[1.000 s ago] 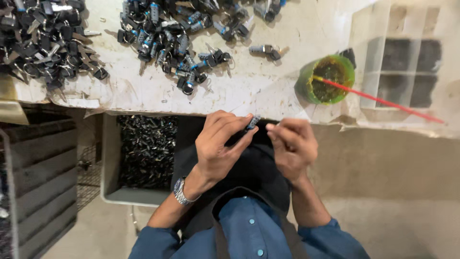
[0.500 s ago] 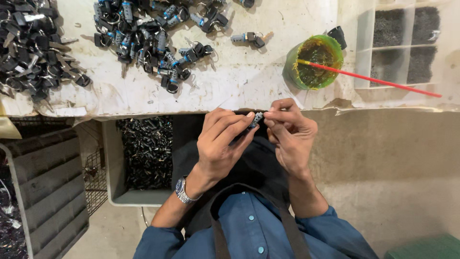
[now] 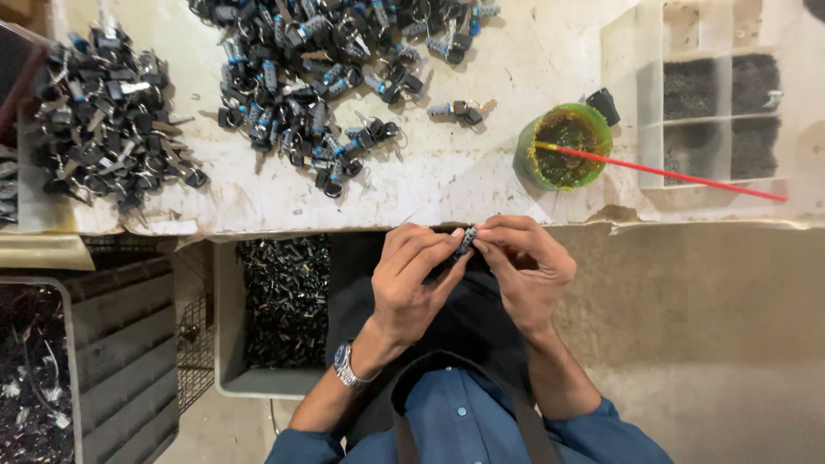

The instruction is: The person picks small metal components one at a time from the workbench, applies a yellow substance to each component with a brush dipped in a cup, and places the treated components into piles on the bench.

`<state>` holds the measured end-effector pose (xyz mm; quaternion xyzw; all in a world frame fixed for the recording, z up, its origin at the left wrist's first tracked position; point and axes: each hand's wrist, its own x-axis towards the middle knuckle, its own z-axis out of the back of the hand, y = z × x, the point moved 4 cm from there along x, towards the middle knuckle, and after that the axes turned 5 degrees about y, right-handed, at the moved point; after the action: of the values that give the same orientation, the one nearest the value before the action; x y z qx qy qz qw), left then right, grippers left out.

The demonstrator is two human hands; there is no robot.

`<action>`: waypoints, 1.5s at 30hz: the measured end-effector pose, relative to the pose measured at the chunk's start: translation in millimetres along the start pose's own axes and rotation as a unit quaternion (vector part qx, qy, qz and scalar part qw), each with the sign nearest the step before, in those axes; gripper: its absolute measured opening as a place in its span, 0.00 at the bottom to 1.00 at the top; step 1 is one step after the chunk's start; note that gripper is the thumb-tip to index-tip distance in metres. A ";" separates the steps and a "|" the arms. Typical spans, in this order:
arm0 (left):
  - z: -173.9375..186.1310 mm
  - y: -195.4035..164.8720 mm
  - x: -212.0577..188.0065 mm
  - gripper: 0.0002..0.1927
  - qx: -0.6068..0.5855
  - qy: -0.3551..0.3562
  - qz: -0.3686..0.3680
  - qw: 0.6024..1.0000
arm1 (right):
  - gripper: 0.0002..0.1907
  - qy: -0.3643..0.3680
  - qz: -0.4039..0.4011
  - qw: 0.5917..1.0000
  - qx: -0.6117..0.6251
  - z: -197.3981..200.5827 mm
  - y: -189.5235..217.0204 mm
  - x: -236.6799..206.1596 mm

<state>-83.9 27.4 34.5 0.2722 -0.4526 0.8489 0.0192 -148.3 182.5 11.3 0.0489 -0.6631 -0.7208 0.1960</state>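
both hands sit a little lower than half a second ago, just below the worktable's (image 3: pixel 447 198) near edge. left hand (image 3: pixel 411 283) and right hand (image 3: pixel 526 266) fingertips pinch a small ridged metal cylinder (image 3: pixel 467 239) between them, near a green cup (image 3: pixel 563 146).

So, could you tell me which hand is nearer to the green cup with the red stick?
Right. The right hand is just below the green cup; the left hand sits farther off, below and left of it.
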 end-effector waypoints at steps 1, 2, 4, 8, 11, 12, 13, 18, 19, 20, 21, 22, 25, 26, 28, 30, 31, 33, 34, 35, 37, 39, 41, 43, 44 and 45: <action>0.6 -0.3 0.1 0.17 0.002 -0.001 0.001 1.000 | 0.10 0.000 0.003 1.000 -0.011 0.0 1.6 0.9; 1.3 -1.5 0.2 0.17 0.012 -0.002 -0.006 1.000 | 0.10 0.000 0.005 1.000 -0.022 -0.1 3.6 1.6; 3.4 -4.2 1.1 0.17 0.034 -0.005 -0.020 0.999 | 0.10 0.000 0.023 0.998 -0.054 -1.3 9.5 3.8; 6.5 -11.3 0.8 0.18 0.102 -0.002 -0.071 0.992 | 0.10 0.006 0.050 0.993 -0.102 -3.0 19.9 6.7; 4.3 -12.4 -4.0 0.16 0.138 0.002 -0.093 0.986 | 0.10 0.018 -0.006 0.997 -0.072 2.6 13.8 2.9; 2.5 -11.7 -6.1 0.15 0.145 -0.001 -0.099 0.984 | 0.10 0.022 -0.032 0.998 -0.054 5.9 8.6 0.3; 0.2 -9.8 -7.6 0.14 0.153 -0.005 -0.109 0.982 | 0.10 0.027 -0.036 0.998 -0.045 8.7 2.6 -0.2; -11.0 -2.2 -16.0 0.14 0.126 0.032 -0.095 0.987 | 0.11 0.060 -0.121 0.978 0.158 18.1 -31.5 -15.8; -12.5 -1.7 -16.3 0.14 0.108 0.039 -0.089 0.989 | 0.09 0.053 -0.110 0.984 0.131 22.5 -33.2 -18.4; -12.3 -0.4 -16.0 0.15 0.084 0.039 -0.068 0.993 | 0.08 0.048 -0.099 0.989 0.103 28.9 -34.3 -19.1; -11.6 0.4 -15.6 0.16 0.060 0.037 -0.046 0.996 | 0.08 0.044 -0.087 0.992 0.074 36.5 -34.6 -18.6; -11.3 1.1 -14.4 0.16 0.037 0.031 -0.026 0.998 | 0.07 -0.035 -0.100 0.989 0.103 51.9 -37.2 -17.7; -8.0 1.5 -11.2 0.17 0.021 0.033 0.019 0.999 | 0.19 -0.214 -0.016 0.965 0.150 94.9 -36.7 -13.1; -7.2 0.4 -10.1 0.17 0.025 0.033 0.025 0.999 | 0.21 -0.222 -0.023 0.963 0.152 105.1 -37.1 -11.5; -8.6 -0.4 -6.6 0.17 0.031 0.037 0.030 0.998 | 0.21 -0.220 -0.018 0.966 0.131 117.3 -35.8 -7.0; -10.0 -3.7 -4.2 0.17 0.036 0.042 0.034 0.998 | 0.18 -0.205 0.008 0.976 0.080 122.8 -28.5 -1.1; -10.8 -5.6 -2.9 0.18 0.034 0.047 0.032 0.998 | 0.18 -0.201 0.022 0.978 0.051 125.2 -23.0 2.6; -9.5 -8.7 -0.7 0.17 0.039 0.041 0.034 0.998 | 0.17 -0.181 0.045 0.982 0.001 124.7 -13.0 10.4; -8.0 -9.2 0.6 0.17 0.048 0.027 0.036 0.998 | 0.17 -0.168 0.053 0.984 -0.020 124.6 -9.0 15.4; -6.6 -9.8 1.3 0.17 0.046 0.021 0.039 0.998 | 0.20 -0.147 0.038 0.988 -0.030 118.2 -7.9 13.8; -6.3 -9.1 2.5 0.18 0.041 0.021 0.042 0.998 | 0.22 -0.118 0.005 0.993 0.004 111.8 -10.3 11.6; -7.2 -8.7 2.5 0.17 0.047 0.015 0.039 0.998 | 0.20 -0.098 -0.022 0.991 0.086 106.6 -17.9 5.4; -9.6 -8.0 1.1 0.18 0.046 0.020 0.047 0.998 | 0.20 -0.093 0.047 0.992 0.064 106.4 -19.0 -0.6; -10.4 -8.2 -0.2 0.18 0.047 0.029 0.052 0.997 | 0.15 -0.125 0.072 0.989 0.025 111.0 -20.9 -3.9; -10.2 -8.6 -0.4 0.18 0.051 0.036 0.050 0.997 | 0.13 -0.159 0.066 0.985 -0.004 115.3 -22.1 -2.7; -9.1 -9.3 -0.2 0.18 0.055 0.042 0.047 0.997 | 0.13 -0.195 0.043 0.980 0.000 119.6 -22.8 -1.9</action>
<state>-85.2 40.1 37.4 0.2152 -0.4165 0.8832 -0.0160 -191.0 296.1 2.6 -0.1207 -0.6898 -0.7077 0.0938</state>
